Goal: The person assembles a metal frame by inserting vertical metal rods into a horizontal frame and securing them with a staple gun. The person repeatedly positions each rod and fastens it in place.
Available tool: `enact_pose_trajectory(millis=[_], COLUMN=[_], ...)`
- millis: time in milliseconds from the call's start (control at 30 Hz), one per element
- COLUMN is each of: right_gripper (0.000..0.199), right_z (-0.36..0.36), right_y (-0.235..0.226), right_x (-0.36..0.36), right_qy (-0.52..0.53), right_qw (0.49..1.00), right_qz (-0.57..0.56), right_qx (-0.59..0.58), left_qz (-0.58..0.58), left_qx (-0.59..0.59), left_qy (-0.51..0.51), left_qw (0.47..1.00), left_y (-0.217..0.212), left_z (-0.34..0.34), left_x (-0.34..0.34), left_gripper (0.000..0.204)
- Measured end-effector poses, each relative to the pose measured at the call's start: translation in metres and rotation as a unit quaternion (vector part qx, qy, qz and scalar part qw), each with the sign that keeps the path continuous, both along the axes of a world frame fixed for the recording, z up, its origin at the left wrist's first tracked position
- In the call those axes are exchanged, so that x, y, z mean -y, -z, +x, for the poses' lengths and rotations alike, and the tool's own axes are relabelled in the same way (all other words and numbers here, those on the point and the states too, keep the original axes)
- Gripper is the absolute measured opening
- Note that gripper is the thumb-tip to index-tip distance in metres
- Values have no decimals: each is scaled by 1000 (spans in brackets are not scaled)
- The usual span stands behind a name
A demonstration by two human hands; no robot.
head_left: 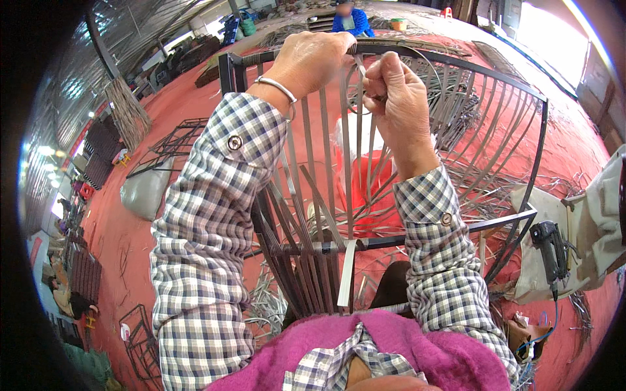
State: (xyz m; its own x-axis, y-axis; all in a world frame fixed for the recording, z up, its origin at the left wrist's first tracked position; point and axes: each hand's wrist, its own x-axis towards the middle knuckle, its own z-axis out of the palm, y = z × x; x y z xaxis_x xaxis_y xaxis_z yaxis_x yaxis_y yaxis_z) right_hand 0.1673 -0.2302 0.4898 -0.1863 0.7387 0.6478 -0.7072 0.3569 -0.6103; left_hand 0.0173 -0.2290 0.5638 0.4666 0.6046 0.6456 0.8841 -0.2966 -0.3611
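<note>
In front of me stands a black metal frame (450,60) with flat grey-brown strips running lengthwise between its far and near bars. My left hand (312,60), with a bracelet at the wrist, is closed over the frame's far bar, its fingertips partly hidden. Just right of it my right hand (399,91) is raised with curled fingers, pinching a flat grey strip (359,64) close to the bar. Part of the strip loops out behind the right hand. A pale strip end (347,274) hangs over the near bar, where more strips are wound.
A black power tool (550,251) with a blue cord lies on pale cloth at the right. Loose strips litter the red floor (195,228). A grey sack (145,189) and other metal frames are at the left. A person in blue (352,23) sits at the far end.
</note>
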Motion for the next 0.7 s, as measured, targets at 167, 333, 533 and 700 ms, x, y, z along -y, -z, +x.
enact_pose_trajectory(millis=[167,333,533,700], right_gripper=[27,29,30,38], right_z=[25,11,-13,41], right_y=[-74,-116,-116,-67], right_x=[-30,-99,-109,-35], right_qy=[149,329,415,331], right_qw=[949,718,616,835], right_qz=[230,353,407,296], right_qx=[157,502,531,326], left_qz=[7,59,35,43], left_qx=[55,119,126,150], left_qy=[27,54,2,31], left_qw=[998,990,991,987], left_y=[-5,-5,-3,6], left_z=[12,23,20,6], left_x=[5,8,11,5], left_gripper=[32,38,27,21])
